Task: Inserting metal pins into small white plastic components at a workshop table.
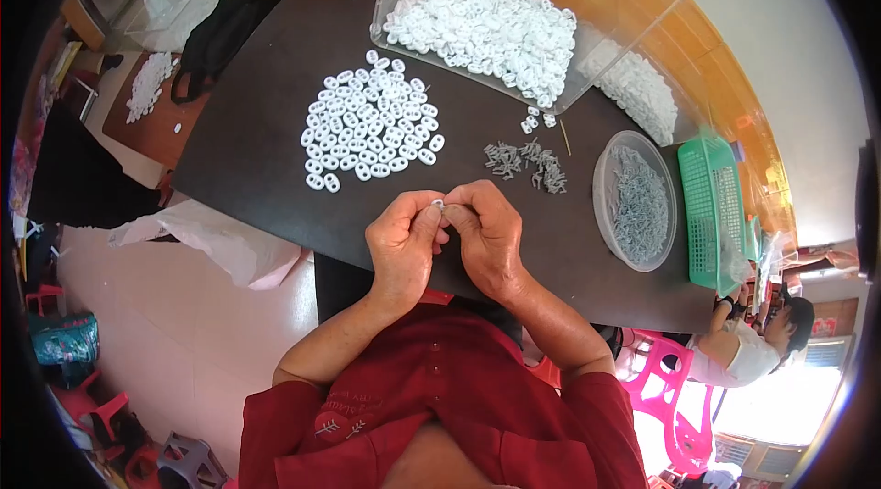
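Observation:
My left hand [402,237] and my right hand [488,237] meet at the near edge of a dark brown table [257,150]. Both are closed, thumbs and fingertips pinching a small white plastic piece [438,203] between them. Most of that piece is hidden by the fingers. Just beyond my left hand lies a loose pile of white oval pieces [372,122], each with two holes. Past my right hand is a small heap of thin grey screw-like parts [541,165]. A round clear tub [599,200] farther right holds many more such grey parts.
A clear plastic bin [459,70] full of white pieces stands at the far side. Several white pieces and a thin stick [565,138] lie near it. To the right is a green basket [702,260]. A person [748,351] sits beyond a pink chair [661,379].

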The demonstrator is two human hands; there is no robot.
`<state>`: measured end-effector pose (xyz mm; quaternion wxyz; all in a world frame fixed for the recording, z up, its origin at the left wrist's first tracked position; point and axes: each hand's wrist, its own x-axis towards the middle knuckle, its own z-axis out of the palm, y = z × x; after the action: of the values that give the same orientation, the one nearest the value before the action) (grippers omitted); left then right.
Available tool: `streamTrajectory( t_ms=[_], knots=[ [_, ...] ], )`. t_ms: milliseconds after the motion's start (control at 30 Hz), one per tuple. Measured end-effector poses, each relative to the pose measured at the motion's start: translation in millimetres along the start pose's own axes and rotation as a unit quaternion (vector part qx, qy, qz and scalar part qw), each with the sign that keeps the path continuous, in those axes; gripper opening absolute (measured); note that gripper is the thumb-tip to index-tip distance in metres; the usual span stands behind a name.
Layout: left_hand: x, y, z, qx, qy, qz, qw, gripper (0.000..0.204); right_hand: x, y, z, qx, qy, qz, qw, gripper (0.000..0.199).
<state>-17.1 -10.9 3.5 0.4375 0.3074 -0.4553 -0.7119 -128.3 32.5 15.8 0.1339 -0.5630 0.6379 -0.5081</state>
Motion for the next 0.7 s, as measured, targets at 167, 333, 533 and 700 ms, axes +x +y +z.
streamTrajectory(
  t_ms=[167, 333, 533, 700],
  knots=[
    [6.7, -2.6, -9.8, -0.054, -0.022, -0.015, 0.998, 0.012, 18.3, 1.8, -21.0, 0.022, -0.065, 0.026, 0.997, 0.010],
    [6.6, -4.0, -14.0, -0.054, -0.030, -0.016, 0.998, 0.015, 89.2, 40.2, -52.3, -0.133, 0.014, 0.006, 0.991, 0.013],
    [8.6, -7.6, -15.4, -0.088, -0.042, -0.022, 0.995, 0.017, 160.3, 105.3, -35.9, -0.353, 0.043, -0.147, 0.923, 0.015],
    [7.1, -8.3, -15.1, -0.075, -0.053, -0.019, 0.996, 0.017, 165.6, 118.2, -24.2, -0.413, 0.003, -0.208, 0.886, 0.014]
  ],
)
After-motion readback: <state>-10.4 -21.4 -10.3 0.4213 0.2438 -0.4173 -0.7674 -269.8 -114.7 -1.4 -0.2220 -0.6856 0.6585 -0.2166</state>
